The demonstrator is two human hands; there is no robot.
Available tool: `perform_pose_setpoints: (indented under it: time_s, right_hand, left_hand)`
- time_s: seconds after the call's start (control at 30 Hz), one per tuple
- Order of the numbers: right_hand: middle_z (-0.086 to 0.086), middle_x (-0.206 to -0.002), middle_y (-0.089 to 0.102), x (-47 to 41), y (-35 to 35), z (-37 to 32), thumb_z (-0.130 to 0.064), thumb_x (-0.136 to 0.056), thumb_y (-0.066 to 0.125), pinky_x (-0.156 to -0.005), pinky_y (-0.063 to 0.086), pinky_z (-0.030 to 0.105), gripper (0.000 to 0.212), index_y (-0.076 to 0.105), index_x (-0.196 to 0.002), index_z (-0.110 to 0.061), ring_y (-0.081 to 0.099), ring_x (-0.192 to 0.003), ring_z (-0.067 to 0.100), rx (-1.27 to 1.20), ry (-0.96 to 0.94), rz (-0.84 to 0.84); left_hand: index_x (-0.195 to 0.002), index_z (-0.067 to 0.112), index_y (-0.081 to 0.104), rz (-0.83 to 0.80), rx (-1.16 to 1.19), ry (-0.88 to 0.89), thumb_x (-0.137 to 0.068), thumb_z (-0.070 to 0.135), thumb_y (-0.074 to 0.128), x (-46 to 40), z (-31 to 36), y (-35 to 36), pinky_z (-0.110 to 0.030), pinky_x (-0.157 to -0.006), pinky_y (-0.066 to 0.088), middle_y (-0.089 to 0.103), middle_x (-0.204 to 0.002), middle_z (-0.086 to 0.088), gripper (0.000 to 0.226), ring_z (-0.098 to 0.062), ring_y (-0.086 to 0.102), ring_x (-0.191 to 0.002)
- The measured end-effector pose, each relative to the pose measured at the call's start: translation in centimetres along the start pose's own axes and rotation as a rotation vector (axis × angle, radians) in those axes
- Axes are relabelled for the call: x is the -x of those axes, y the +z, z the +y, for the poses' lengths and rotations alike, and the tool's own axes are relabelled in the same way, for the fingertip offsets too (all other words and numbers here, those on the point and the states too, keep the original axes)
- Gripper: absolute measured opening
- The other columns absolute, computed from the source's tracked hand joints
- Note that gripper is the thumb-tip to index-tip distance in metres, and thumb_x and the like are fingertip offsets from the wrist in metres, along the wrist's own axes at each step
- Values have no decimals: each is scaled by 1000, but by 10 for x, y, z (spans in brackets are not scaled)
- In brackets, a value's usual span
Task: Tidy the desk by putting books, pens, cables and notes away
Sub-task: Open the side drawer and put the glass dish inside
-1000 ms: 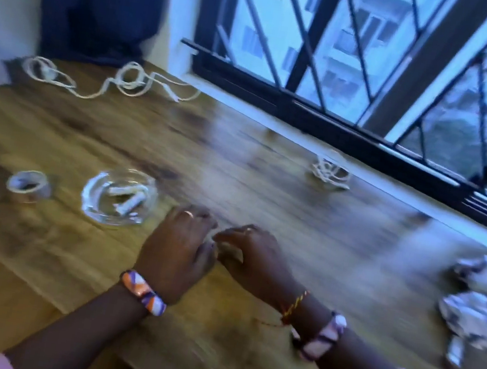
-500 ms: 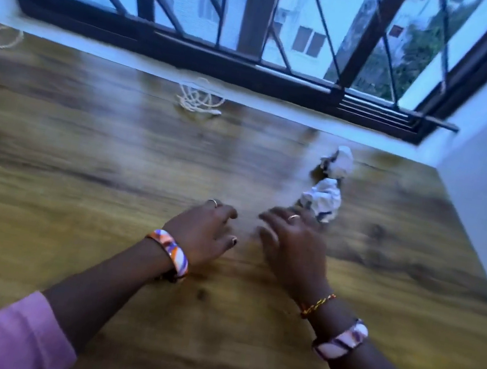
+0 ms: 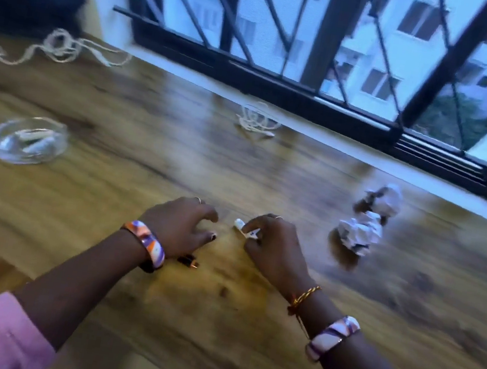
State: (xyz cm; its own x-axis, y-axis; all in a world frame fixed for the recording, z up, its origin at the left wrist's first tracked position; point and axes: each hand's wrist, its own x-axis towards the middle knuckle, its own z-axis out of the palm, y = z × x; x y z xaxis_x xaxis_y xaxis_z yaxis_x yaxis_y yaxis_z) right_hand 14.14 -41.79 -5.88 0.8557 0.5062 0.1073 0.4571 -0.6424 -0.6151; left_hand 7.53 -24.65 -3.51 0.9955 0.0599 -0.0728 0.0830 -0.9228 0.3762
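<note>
Wooden desk (image 3: pixel 302 168) under my hands: my right hand (image 3: pixel 273 246) pinches a small white object (image 3: pixel 240 226) against it; my left hand (image 3: pixel 180 225), curled and empty, rests beside. Crumpled notes (image 3: pixel 362 232) lie right.

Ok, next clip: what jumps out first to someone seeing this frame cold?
Two hands meet at the centre of the wooden desk: the right hand pinches a small white object, and the left hand hovers beside it, curled. Right of them lie two crumpled paper balls. A glass dish sits far left, and pale cords trail near the barred window.
</note>
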Motion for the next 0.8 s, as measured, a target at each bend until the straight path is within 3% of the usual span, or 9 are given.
perform_pose_setpoints:
  time_s: [0.1,0.27,0.37,0.5,0.57,0.67,0.8]
  right_hand:
    - [-6,-68,56,-34,30,-54,0,-67,62,-55,36,3,22,74,-82,-12,47,-54,-4,-92,-87,-48]
    - [-2,-65,62,-89,88,-158,-2,-69,67,-57,39,9,15,74,-80,-11,50,-55,-1,-213,-273,-133]
    - [6,-75,71,-119,127,-213,-1,-70,64,-62,44,11,16,74,-80,-9,61,-63,10,-170,-401,-123]
    - [14,-74,72,-155,177,-256,-5,-68,64,-70,53,37,11,73,-72,-10,67,-73,30,-47,-501,-151]
    - [13,-74,73,-166,196,-266,-6,-68,65,-72,53,35,10,74,-73,-10,67,-75,29,18,-484,-197]
    - [15,-71,71,-169,213,-270,-10,-71,65,-68,52,32,8,72,-70,-6,67,-71,26,66,-476,-228]
    - [6,-82,74,-166,215,-263,-19,-75,69,-76,52,33,7,74,-77,-15,68,-80,22,47,-456,-241]
  left_hand:
    - [-114,18,62,110,54,-147,-87,30,60,37,-56,-29,-25,-82,45,63,-114,-2,30,-16,62,-102]
    - [-100,15,68,362,102,-471,-85,25,63,94,-145,-69,-31,-83,44,67,-102,-5,18,-21,64,-96]
    - [-99,12,68,404,113,-585,-86,22,62,117,-187,-82,-29,-80,42,66,-99,-6,17,-23,62,-95]
    - [-100,13,67,405,126,-606,-86,21,60,132,-233,-83,-29,-79,43,68,-101,-9,18,-26,62,-100]
    - [-105,15,65,404,108,-633,-88,24,57,131,-247,-84,-26,-74,37,67,-106,-6,21,-24,59,-104]
    - [-112,18,61,399,110,-615,-89,27,54,118,-259,-87,-26,-79,39,65,-114,-4,25,-24,57,-109]
    - [-109,15,59,413,194,-574,-89,30,53,94,-274,-85,-34,-84,47,67,-107,-6,25,-28,59,-103]
